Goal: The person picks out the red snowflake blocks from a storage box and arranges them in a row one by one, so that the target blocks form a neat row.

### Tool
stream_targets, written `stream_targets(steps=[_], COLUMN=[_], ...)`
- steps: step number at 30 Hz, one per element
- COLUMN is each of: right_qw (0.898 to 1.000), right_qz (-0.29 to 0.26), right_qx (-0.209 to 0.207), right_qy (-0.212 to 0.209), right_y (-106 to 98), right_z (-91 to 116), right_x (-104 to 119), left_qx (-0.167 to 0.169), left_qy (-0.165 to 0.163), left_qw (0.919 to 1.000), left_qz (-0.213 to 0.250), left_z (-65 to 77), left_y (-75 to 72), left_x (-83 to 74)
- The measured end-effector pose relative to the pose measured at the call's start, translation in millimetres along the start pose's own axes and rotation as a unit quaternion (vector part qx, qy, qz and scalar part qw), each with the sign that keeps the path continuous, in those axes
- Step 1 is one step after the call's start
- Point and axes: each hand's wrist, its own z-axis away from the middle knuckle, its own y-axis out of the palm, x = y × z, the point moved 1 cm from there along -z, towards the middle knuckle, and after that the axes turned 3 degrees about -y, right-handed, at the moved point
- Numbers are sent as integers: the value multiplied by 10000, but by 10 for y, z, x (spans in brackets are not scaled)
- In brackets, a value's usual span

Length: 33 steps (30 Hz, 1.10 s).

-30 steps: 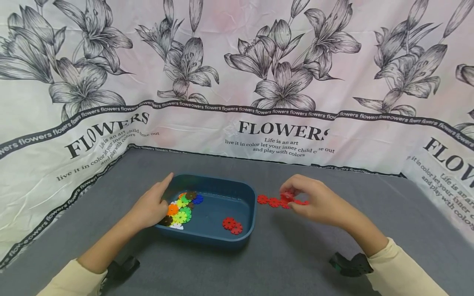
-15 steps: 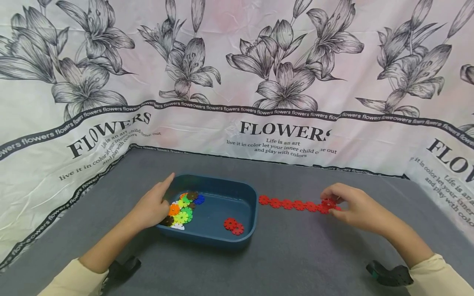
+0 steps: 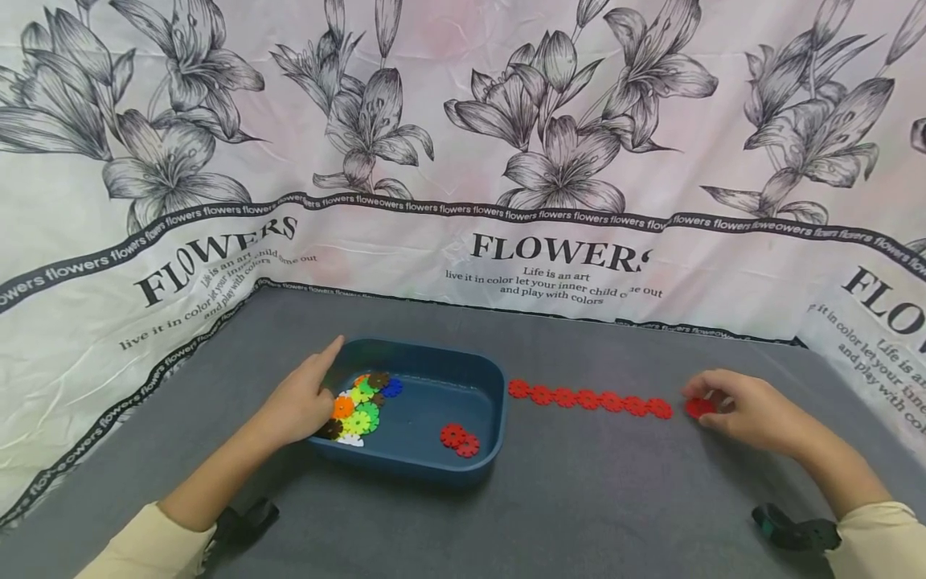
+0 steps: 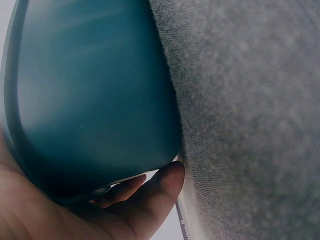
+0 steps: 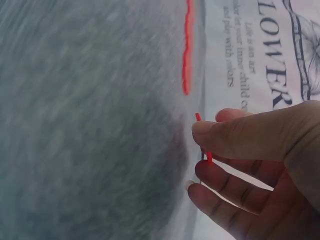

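Observation:
My right hand (image 3: 755, 412) pinches a red snowflake disc (image 3: 699, 408) between thumb and fingers, just past the right end of a row of red snowflake discs (image 3: 587, 400). In the right wrist view, the held disc (image 5: 209, 154) shows edge-on, a gap away from the row (image 5: 187, 55). My left hand (image 3: 298, 402) grips the left end of a dark blue plastic tub (image 3: 405, 460). Seen from the left wrist, its curled fingers (image 4: 167, 182) lie against the outer wall of the tub (image 4: 100, 100).
Inside the tub, mixed-colour snowflake discs (image 3: 356, 421) lie heaped at the left, and two red discs (image 3: 460, 440) overlap at the right. The grey cloth tabletop (image 3: 579, 498) meets a flower-printed curtain (image 3: 405, 249) behind.
My right hand has moved rightward with the red disc, from above the row to beyond its right end, uncovering the row. The left hand stays on the tub.

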Motion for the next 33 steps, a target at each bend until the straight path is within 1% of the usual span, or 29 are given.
stream_targets(steps=[5,7,13,21,26,29,33], right_qw=[9995,9995,9996,9990,9988,9995,9996], right_qz=[-27,-6,-129,-186,-203,-129,-51], right_qx=[236,231,215,301,325,246,50], right_qy=[213,197,131,289,313,164,-281], right_y=[41,58,97,101,97,85,68], right_z=[17,5,-44,-65,-79,-92,-140], right_x=[-103,-114,-66,-3,7,61,249], left_qx=[-47,-40,-27,-54,-108,-95,-2], left_qy=[13,12,0,-16,-9,0,-18], left_qw=[10000,10000,10000,10000,9999,10000,10000], left_qz=[-6,-4,-2,0,11,1,-6], left_z=[1,2,-1,1,-4,-4,-2], left_y=[-4,-7,-6,6,15,15,0], left_x=[4,5,5,5,10,12,4])
